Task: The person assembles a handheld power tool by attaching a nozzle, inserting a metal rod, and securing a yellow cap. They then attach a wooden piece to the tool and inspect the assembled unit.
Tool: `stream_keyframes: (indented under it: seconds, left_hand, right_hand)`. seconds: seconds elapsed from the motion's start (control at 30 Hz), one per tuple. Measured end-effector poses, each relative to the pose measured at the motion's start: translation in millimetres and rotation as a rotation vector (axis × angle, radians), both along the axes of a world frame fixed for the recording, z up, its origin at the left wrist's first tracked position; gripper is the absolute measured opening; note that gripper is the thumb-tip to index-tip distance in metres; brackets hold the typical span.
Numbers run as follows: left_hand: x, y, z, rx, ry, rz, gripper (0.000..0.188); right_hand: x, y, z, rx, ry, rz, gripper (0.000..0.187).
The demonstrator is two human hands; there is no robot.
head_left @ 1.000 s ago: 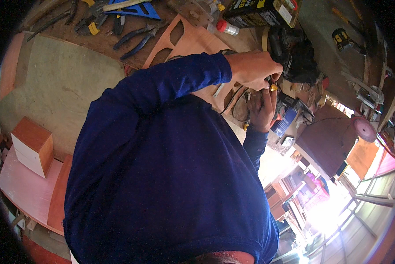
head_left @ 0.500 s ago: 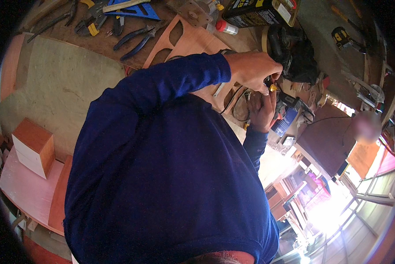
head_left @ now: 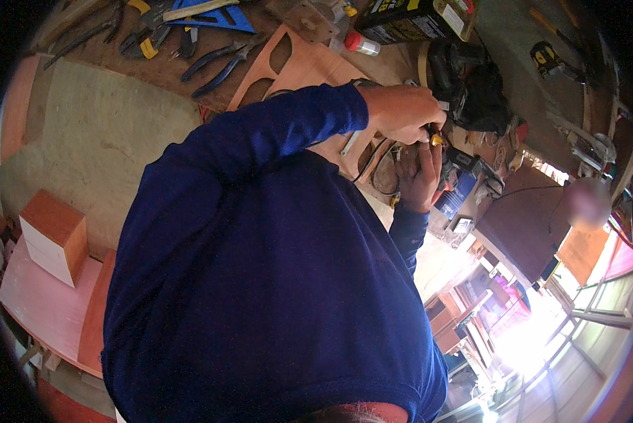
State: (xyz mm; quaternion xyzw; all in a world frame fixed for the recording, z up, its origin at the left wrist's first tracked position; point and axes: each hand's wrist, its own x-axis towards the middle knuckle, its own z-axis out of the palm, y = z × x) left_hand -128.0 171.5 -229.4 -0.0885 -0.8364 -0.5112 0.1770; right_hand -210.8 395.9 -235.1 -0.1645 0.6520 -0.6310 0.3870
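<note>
My left hand (head_left: 403, 115) reaches across to the right of the bench, its fingers bent round a small black and yellow piece (head_left: 436, 140). Just below it, my right hand (head_left: 418, 180) points upward with its fingertips against the same piece. The piece's kind cannot be made out, since the fingers cover most of it. Beside my left forearm lies a wooden panel with rounded cut-outs (head_left: 315, 63). A blue box (head_left: 460, 196) stands close to the right of my right hand, near a dark power tool (head_left: 463, 161).
Pliers with dark blue handles (head_left: 221, 67), a blue triangular square (head_left: 229, 20) and a white bottle with a red cap (head_left: 363, 44) lie along the bench. A black and yellow can (head_left: 418, 20) stands behind. Left, a wooden box (head_left: 55, 233) sits on a pink board (head_left: 48, 299).
My left hand has shifted and turned slightly around the small piece, and a pale bit now shows by its fingers. My right hand stays nearly in place.
</note>
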Motion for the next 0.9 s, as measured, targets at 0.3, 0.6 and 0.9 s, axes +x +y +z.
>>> stream_keyframes:
  seconds: [0.3,0.6,0.9]
  left_hand:
    - [0,-1,-1,0.006,-0.061,-0.012,0.035]
    - [1,3,2,0.041,-0.074,0.027,0.029]
    - [0,-1,4,0.024,-0.044,0.040,0.035]
  right_hand:
    - [3,-3,5,0.048,0.159,0.009,0.049]
    - [-4,-1,-3,0.111,0.277,0.044,0.047]
    - [10,-16,13,0.281,0.800,0.189,0.034]
